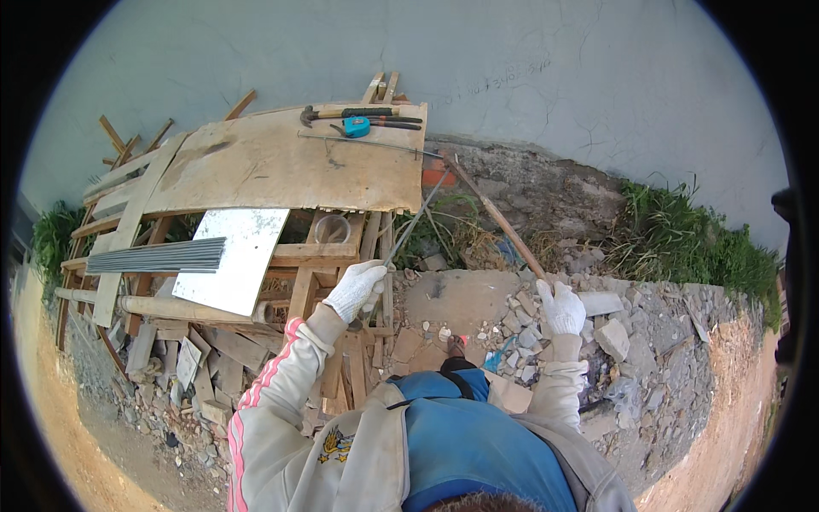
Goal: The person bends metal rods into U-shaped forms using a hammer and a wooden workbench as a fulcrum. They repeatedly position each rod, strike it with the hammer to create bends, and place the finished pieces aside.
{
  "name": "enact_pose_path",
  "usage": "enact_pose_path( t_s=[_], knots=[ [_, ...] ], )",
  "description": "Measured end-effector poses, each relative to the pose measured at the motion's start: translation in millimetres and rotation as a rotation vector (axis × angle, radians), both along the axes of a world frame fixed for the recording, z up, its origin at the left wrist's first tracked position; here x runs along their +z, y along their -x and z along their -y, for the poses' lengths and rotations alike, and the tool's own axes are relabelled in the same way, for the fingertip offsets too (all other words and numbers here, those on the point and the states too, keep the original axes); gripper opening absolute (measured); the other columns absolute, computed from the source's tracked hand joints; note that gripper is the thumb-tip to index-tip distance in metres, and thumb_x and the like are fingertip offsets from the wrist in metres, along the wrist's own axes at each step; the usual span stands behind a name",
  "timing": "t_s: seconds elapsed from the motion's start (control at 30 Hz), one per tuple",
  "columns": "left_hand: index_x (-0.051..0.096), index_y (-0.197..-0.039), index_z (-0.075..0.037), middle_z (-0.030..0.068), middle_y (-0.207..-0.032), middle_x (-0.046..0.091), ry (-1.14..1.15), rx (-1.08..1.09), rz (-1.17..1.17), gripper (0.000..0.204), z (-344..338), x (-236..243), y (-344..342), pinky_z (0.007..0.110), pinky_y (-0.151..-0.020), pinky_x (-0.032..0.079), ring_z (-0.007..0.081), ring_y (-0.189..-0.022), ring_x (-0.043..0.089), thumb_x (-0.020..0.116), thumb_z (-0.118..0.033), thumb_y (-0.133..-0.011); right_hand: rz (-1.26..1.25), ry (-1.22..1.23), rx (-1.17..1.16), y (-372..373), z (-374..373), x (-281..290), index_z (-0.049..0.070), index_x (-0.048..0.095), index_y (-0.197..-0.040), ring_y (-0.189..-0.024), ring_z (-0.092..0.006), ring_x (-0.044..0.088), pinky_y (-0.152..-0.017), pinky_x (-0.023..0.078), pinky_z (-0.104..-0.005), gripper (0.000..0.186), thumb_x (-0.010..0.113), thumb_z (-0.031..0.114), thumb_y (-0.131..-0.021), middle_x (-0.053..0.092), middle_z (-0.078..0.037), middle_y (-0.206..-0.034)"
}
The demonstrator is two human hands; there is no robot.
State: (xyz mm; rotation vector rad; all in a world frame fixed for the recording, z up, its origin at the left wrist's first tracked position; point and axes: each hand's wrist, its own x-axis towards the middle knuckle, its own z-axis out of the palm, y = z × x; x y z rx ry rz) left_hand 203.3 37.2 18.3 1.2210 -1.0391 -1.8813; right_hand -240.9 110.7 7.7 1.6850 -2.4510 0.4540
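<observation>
Gripping its near end, left fingers [372, 296] circle the rod [413, 225] — likely light, stiff. Right fingers [549, 300] clasp a heavier-looking bar [499, 220] likewise.

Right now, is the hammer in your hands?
No, the hammer lies on the board, while the left hand holds a thin rod and the right hand a brown bar.

- The left hand [357, 290], in a white glove, is ahead and to the left of the blue shirt [482, 444], its fingers curled in a grip.
- The left forearm [290, 367], sleeved in pale cloth, slants forward from beside the shirt, the elbow bent outward.
- The right hand [561, 308], also white-gloved, is ahead and to the right of the shirt, closed in a grip.
- The right forearm [559, 380] reaches nearly straight ahead of the shirt.
</observation>
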Motion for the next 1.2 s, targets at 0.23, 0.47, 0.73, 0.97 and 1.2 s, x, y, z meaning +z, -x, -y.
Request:
enact_pose_path(
  t_s=[0.23, 0.47, 0.73, 0.97, 1.2],
  knots=[
    [0.062, -0.128, 0.0, 0.0036, -0.078, 0.059, 0.198, 0.054, 0.182, 0.034, -29.3, -19.6, 66.5, 0.035, -0.053, 0.046, 0.0153, -0.056, 0.054, 0.057, -0.027, -0.107, 0.05, -0.097, -0.026, 62.9, 34.8, -3.6, 0.007, 0.067, -0.082, -0.082, -0.0425, 0.07, -0.073, 0.052, -0.0534, 0.061, 0.069, 0.067, -0.088, 0.069, -0.022, -0.079],
    [0.063, -0.108, -0.002, 0.0268, -0.085, 0.068, 0.67, 0.197, 0.702, 0.025, -51.4, 28.6, 121.9, 0.051, -0.072, 0.054, 0.0475, -0.086, 0.07, 0.064, -0.026, -0.103, 0.416, 0.077, 0.15, 101.4, 87.9, -35.2, 0.001, 0.056, -0.079, -0.061, -0.0244, 0.042, -0.059, 0.04, -0.0396, 0.054, 0.078, 0.049, -0.09, 0.048, -0.009, -0.063],
    [0.071, -0.101, -0.001, 0.0205, -0.078, 0.07, 0.759, 0.277, 1.131, 0.016, -111.2, 163.3, 72.5, 0.04, -0.064, 0.056, 0.0383, -0.071, 0.073, 0.073, -0.015, -0.094, 1.259, 0.184, 0.451, 11.0, 189.4, -6.3, 0.003, 0.065, -0.097, -0.058, -0.0099, 0.051, -0.054, 0.041, -0.029, 0.027, 0.075, 0.027, -0.1, 0.054, 0.001, -0.067],
    [0.071, -0.098, 0.004, 0.0197, -0.08, 0.071, 0.923, 0.54, 1.428, 0.012, -172.3, 217.8, 43.9, 0.039, -0.063, 0.054, 0.0353, -0.066, 0.071, 0.073, -0.001, -0.088, 1.536, 0.235, 0.718, -69.1, 249.4, 70.9, 0.001, 0.066, -0.117, -0.062, -0.0088, 0.059, -0.057, 0.047, -0.0278, 0.026, 0.072, 0.022, -0.103, 0.064, -0.002, -0.08],
    [0.071, -0.094, 0.005, 0.0052, -0.06, 0.059, 0.685, 0.79, 0.944, 0.014, -235.2, 232.8, 4.5, 0.028, -0.045, 0.038, 0.0105, -0.044, 0.05, 0.059, -0.002, -0.091, 1.186, 0.43, 1.11, -108.1, 309.0, 143.6, -0.003, 0.067, -0.12, -0.081, -0.0119, 0.067, -0.073, 0.053, -0.0291, 0.03, 0.069, 0.022, -0.104, 0.071, -0.005, -0.092]
  ],
)
